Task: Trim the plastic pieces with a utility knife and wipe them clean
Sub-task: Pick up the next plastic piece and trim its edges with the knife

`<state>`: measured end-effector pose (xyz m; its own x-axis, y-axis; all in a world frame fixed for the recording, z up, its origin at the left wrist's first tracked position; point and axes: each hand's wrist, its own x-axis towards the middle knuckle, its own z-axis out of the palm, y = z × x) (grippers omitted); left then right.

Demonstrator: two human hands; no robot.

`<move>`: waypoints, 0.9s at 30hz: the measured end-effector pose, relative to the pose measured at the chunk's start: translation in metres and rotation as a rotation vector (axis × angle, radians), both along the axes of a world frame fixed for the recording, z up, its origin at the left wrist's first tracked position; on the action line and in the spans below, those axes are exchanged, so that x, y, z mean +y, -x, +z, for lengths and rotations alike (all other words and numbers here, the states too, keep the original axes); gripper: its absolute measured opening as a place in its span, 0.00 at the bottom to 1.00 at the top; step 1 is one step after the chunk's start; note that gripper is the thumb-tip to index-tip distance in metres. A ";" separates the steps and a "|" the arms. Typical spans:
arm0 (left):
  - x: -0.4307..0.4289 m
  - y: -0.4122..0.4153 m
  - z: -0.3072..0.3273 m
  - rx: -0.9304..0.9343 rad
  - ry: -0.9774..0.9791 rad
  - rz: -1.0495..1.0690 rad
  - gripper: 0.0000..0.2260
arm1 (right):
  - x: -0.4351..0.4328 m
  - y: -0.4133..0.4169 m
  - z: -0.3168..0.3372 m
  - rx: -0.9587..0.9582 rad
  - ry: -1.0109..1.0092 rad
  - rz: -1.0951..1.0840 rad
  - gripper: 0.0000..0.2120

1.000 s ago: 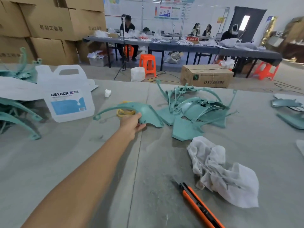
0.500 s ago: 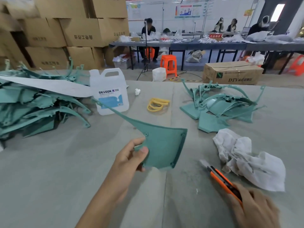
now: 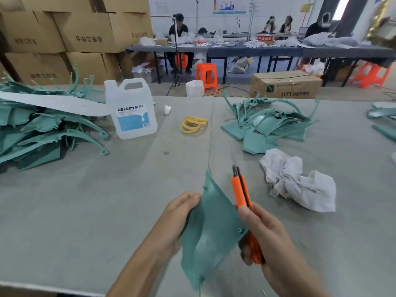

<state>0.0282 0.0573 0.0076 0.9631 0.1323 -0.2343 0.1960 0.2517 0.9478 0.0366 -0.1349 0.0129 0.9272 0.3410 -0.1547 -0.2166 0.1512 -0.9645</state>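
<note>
My left hand (image 3: pixel 180 213) grips the left edge of a teal plastic piece (image 3: pixel 209 230), held up on edge close to me, its narrow tip pointing away. My right hand (image 3: pixel 260 230) grips an orange utility knife (image 3: pixel 241 189) right beside the piece's right edge, tip pointing away from me. A crumpled white cloth (image 3: pixel 300 181) lies on the grey table (image 3: pixel 85 200) to the right of the knife.
A heap of teal pieces (image 3: pixel 42 133) fills the table's left side and a smaller pile (image 3: pixel 267 125) lies at the far right. A white DEXCON jug (image 3: pixel 130 110) and yellow rubber bands (image 3: pixel 192 124) sit at mid-table. Beyond are cardboard boxes (image 3: pixel 85 31) and people at tables.
My left hand brought the teal piece from far out on the table in close and turned it on edge. My right hand picked the knife up off the table and raised it beside the piece.
</note>
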 end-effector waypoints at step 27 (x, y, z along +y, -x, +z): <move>0.008 -0.003 -0.068 -0.145 -0.923 0.178 0.21 | -0.011 -0.016 -0.020 -0.530 0.618 0.110 0.07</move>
<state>0.0314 0.0651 -0.0601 0.9226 0.3526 0.1564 0.0912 -0.5934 0.7997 0.0522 -0.1458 -0.0068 0.8963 0.4307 0.1049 0.3086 -0.4362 -0.8453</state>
